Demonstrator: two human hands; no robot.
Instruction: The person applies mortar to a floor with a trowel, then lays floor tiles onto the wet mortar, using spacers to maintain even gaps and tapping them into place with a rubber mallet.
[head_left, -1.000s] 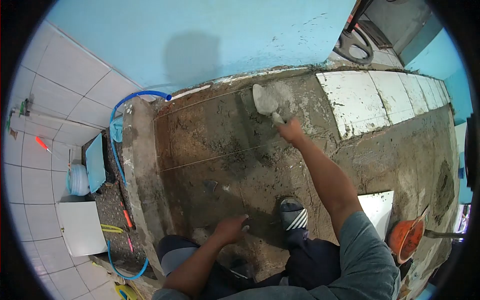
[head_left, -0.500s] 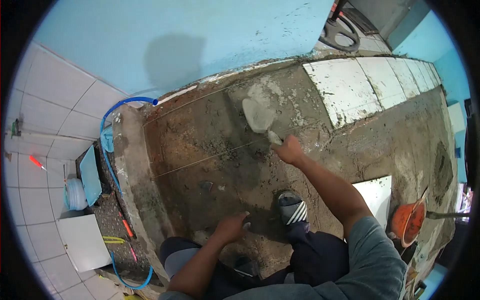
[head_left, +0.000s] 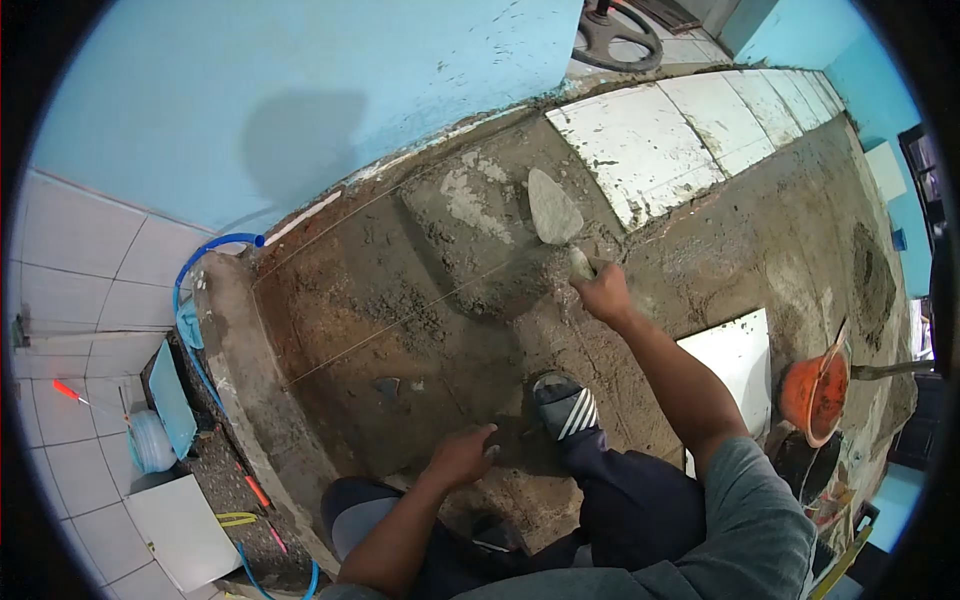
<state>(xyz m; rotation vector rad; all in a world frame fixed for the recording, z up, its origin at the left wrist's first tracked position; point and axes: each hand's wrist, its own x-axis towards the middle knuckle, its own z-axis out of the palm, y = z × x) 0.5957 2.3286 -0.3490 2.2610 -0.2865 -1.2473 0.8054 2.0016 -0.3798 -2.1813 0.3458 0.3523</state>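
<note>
My right hand (head_left: 604,291) is closed round the handle of a trowel (head_left: 554,208). The trowel's grey, mortar-coated blade is over the right edge of a patch of wet mortar (head_left: 455,225), close to the laid white tiles (head_left: 650,150). My left hand (head_left: 462,458) hangs in front of my left knee with its fingers curled. Whatever it holds, if anything, is too small to make out. Two thin strings (head_left: 375,335) stretch over the rough floor bed, one along the wall and one across the mortar.
A loose white tile (head_left: 735,365) lies right of my foot, beside an orange bucket (head_left: 815,395). To the left, a raised cement curb (head_left: 250,340) carries a blue hose (head_left: 185,275). A blue wall (head_left: 300,90) rises at the back. A dark metal wheel (head_left: 620,40) stands beyond its corner.
The trowel has moved right from the middle of the mortar patch toward the laid tiles, its blade now turned. My view has shifted to the right. My left hand stays by the knee.
</note>
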